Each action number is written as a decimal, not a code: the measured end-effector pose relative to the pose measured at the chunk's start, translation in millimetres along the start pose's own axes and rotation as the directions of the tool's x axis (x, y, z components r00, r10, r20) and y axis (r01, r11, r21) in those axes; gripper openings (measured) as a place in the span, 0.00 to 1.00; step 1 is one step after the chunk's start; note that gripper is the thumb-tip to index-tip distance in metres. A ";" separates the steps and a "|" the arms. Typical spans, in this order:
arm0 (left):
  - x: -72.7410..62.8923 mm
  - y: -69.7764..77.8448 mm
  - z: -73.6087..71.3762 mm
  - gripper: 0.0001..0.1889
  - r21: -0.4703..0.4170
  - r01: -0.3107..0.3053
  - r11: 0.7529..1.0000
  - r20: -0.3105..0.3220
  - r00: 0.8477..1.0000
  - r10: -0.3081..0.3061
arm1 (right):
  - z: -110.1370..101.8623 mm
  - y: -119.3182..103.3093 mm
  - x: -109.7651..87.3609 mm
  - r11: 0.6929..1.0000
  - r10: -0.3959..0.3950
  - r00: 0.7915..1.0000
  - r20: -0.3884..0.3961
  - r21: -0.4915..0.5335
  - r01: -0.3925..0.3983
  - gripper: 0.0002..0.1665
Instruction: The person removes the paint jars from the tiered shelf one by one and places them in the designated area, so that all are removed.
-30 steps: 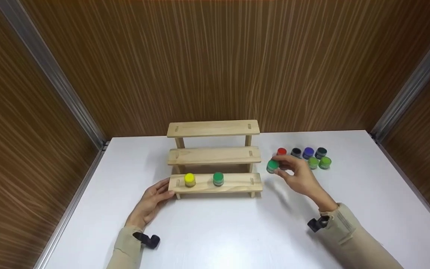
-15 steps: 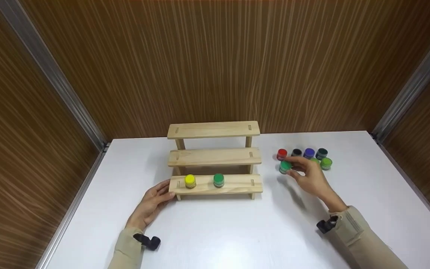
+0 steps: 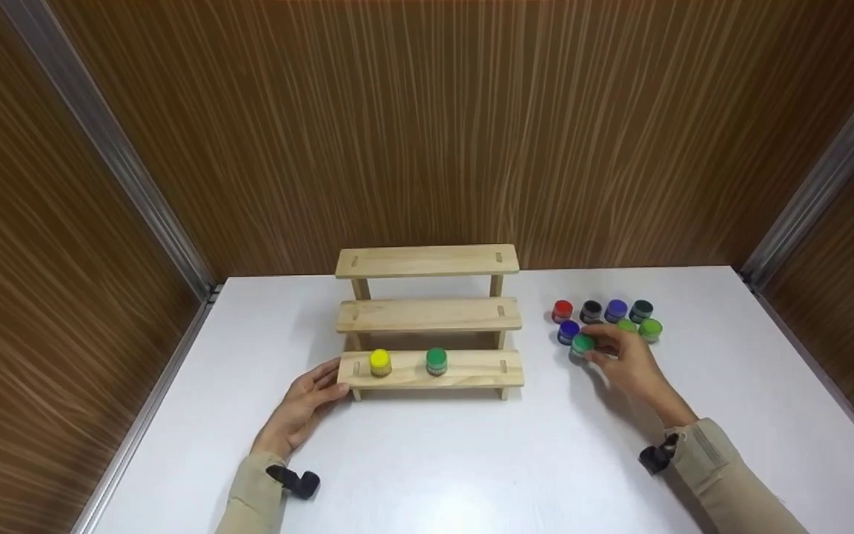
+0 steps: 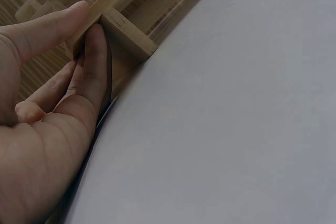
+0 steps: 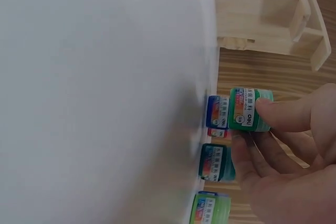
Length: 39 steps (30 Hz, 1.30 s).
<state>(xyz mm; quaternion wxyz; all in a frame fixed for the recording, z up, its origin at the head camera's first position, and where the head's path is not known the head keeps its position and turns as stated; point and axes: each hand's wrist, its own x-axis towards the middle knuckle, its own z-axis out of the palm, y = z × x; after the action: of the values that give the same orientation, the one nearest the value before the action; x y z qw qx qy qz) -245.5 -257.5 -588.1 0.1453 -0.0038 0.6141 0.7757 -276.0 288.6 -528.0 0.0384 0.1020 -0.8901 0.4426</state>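
My left hand point(image 3: 299, 409) grips the left end of a three-tier wooden stand point(image 3: 427, 314), thumb along the board's edge and fingers beneath, as the left wrist view shows. On its lowest tier stand a yellow paint jar point(image 3: 380, 363) and a green paint jar point(image 3: 437, 361). To the right of the stand, my right hand point(image 3: 631, 365) pinches another green-lidded paint jar point(image 5: 251, 109) between thumb and fingers. This jar is right by a blue paint jar point(image 3: 568, 331); whether they touch, I cannot tell.
Around the right hand stand a red jar point(image 3: 562, 311), a black jar point(image 3: 591, 311), a purple jar point(image 3: 616, 311), a dark green jar point(image 3: 642, 311) and light green jars point(image 3: 650, 330). Wood-grain panels point(image 3: 427, 133) wall the white table point(image 3: 427, 460) at the back and sides.
My right hand has moved right and nearer to me with the green-lidded paint jar, and the blue jar behind it has come into view. The left hand keeps its grip on the stand.
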 end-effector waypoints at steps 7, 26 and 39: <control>-0.5 -0.2 0.6 0.40 0.003 -0.006 1.000 0.000 1.000 0.006 | -2.3 4.6 1.9 0.999 0.037 0.999 -0.005 -0.030 -0.038 0.28; -0.1 0.6 0.5 0.41 0.001 0.003 1.000 0.001 1.000 -0.003 | -3.5 9.7 2.7 0.997 0.005 1.000 0.017 -0.082 -0.004 0.26; -1.7 -0.1 0.1 0.40 0.000 -0.021 1.000 -0.002 1.000 0.021 | -3.5 8.8 0.6 0.994 0.041 0.999 0.034 -0.099 -0.038 0.26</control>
<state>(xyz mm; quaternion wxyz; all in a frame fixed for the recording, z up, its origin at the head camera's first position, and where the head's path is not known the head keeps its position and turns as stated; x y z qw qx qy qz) -243.8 -257.7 -587.9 0.1368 0.0019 0.6143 0.7771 -278.6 296.5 -532.6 0.0187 0.0902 -0.9132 0.3969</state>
